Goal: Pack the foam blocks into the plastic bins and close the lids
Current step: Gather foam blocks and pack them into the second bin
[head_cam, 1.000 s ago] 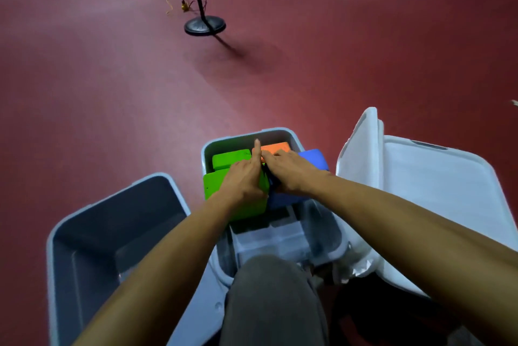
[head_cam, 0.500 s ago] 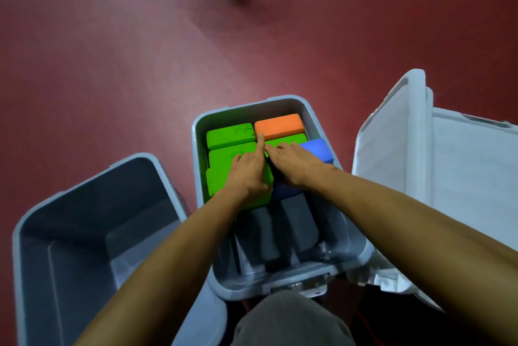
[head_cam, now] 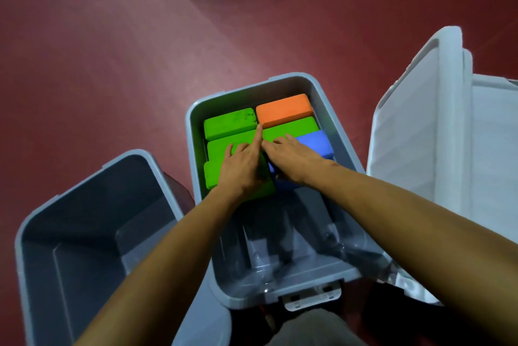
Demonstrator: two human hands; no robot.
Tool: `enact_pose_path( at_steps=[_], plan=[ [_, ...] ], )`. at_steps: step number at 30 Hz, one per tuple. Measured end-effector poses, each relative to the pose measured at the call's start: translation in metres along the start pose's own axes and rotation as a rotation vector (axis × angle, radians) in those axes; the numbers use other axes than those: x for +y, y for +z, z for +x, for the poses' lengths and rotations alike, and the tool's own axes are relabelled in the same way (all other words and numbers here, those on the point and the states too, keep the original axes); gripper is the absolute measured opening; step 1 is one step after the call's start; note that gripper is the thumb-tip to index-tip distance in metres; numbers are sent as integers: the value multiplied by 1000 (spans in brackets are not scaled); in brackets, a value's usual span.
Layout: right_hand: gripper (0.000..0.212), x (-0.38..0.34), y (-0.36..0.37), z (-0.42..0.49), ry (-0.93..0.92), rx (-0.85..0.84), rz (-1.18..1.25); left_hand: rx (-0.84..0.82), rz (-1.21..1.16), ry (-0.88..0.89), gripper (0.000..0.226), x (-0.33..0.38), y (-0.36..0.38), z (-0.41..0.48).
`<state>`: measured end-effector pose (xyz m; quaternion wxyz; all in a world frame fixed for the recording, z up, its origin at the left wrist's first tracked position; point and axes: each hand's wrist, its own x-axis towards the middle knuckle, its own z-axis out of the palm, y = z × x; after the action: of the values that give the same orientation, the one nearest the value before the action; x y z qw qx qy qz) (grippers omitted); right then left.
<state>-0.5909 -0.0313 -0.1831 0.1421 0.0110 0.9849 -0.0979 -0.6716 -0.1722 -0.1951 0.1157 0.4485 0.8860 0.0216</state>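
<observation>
An open grey plastic bin point(head_cam: 193, 149) stands in the middle of the floor. Its far half holds foam blocks: an orange block point(head_cam: 283, 110), a green block point(head_cam: 228, 124) at the far left, another green block point(head_cam: 291, 128) under the orange one's near side, a blue block point(head_cam: 315, 142) at the right and a stack of green blocks point(head_cam: 214, 174) at the left. My left hand point(head_cam: 242, 169) lies flat on the green stack, index finger stretched forward. My right hand point(head_cam: 291, 156) presses flat on the blue and green blocks.
A second grey bin point(head_cam: 33, 222) stands open at the left with nothing visible inside. A white lid point(head_cam: 414, 132) leans upright at the right beside the middle bin. The near half of the middle bin holds no blocks. My knee point(head_cam: 308, 329) is at the bottom edge.
The view has tilted down and closer to the bins. Both hands stay pressed on the blocks in about the same place; the blocks sit lower in the bin than a second ago.
</observation>
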Motion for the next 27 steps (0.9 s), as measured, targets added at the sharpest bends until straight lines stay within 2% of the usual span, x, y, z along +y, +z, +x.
enact_pose_path(
  at_steps=[3, 6, 9, 11, 14, 23, 27],
  plan=[
    [89, 9, 13, 0, 2, 28, -58, 68, 30, 17, 123, -5, 11, 3],
    [114, 24, 28, -7, 198, 22, -164, 58, 71, 34, 123, -8, 15, 3],
    [128, 34, 42, -13, 316, 9, -154, 13, 125, -106, 128, -7, 22, 0],
    [130, 36, 47, -10, 321, 23, -140, -6, 139, -195, 127, -5, 34, 1],
    [128, 39, 53, -5, 320, -2, -92, -44, 97, -239, 121, -1, 52, 4],
    [131, 45, 72, -1, 311, 22, -24, -16, 128, -246, 119, 4, 77, 10],
    [129, 44, 73, 3, 317, 24, -110, 24, 117, -222, 114, 1, 80, 9]
  ],
)
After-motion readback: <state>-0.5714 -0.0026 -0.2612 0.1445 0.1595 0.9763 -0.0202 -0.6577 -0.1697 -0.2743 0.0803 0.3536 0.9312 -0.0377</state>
